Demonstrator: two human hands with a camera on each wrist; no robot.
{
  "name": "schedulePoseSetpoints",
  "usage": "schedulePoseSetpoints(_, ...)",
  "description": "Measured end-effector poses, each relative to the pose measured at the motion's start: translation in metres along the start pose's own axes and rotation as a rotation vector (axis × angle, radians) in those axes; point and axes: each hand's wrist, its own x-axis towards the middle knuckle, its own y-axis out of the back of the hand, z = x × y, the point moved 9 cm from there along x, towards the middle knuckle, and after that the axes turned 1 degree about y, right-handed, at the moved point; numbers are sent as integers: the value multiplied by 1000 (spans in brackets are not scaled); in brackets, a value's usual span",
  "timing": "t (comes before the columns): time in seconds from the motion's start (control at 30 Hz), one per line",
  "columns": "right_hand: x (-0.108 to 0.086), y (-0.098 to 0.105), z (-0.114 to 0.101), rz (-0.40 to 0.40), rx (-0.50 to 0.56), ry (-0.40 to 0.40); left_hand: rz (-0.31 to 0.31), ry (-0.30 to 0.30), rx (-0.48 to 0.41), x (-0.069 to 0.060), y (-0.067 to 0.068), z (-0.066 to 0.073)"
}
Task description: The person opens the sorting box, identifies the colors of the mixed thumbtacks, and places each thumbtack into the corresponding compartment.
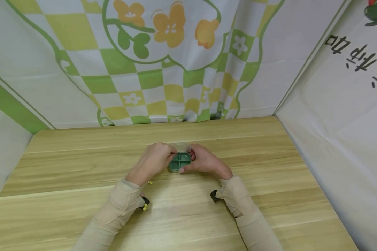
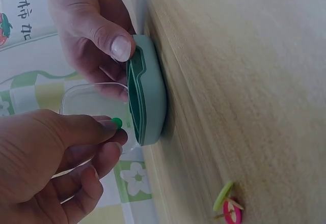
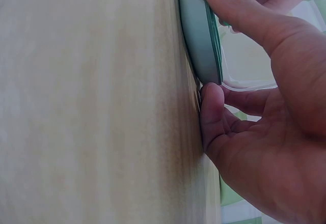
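A small green pill box (image 1: 175,166), split into several compartments, sits on the table with its clear lid (image 1: 180,147) raised at the back. My left hand (image 1: 157,158) pinches a small round green pill-like piece (image 2: 117,122) between thumb and forefinger, just above the box's left side. From the right, my right hand (image 1: 205,160) grips the box, thumb on its front rim and fingers at its side and behind it. In the right wrist view, the right hand (image 3: 260,147) partly hides the lid. What lies inside the compartments is too small to tell.
Small pink (image 2: 233,213) and yellow-green (image 2: 223,196) bits lie on the wooden table (image 1: 66,167), near my left forearm. A checked, flowered curtain (image 1: 172,94) hangs behind the table's back edge. A white wall covering (image 1: 332,122) stands at the right.
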Motion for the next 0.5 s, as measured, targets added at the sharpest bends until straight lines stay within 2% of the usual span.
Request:
schedulePoseSetpoints(0.27, 0, 0, 0, -3, -1, -4, -9, -6, -9, 1, -1, 1)
schedulePoseSetpoints(0.5, 1, 1, 1, 1, 4, -8, 10, -12, -9, -1, 3, 1)
